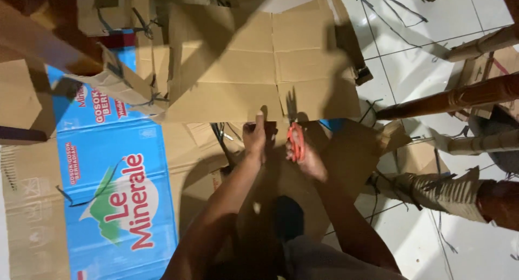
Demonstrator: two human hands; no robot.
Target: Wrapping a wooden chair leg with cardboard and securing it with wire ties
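Head view: we see two hands at the near edge of one big brown cardboard sheet. Our left hand pinches that edge closed. Our right hand is closed on one pair of orange scissors, blades up into the edge. One blue carton lies flat to the left on the floor.

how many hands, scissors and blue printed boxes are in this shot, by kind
hands: 2, the left hand pinching the edge of the brown cardboard sheet and the right hand
scissors: 1, the orange-handled scissors in the right hand
blue printed flattened boxes: 1, the blue box on the floor
total: 4
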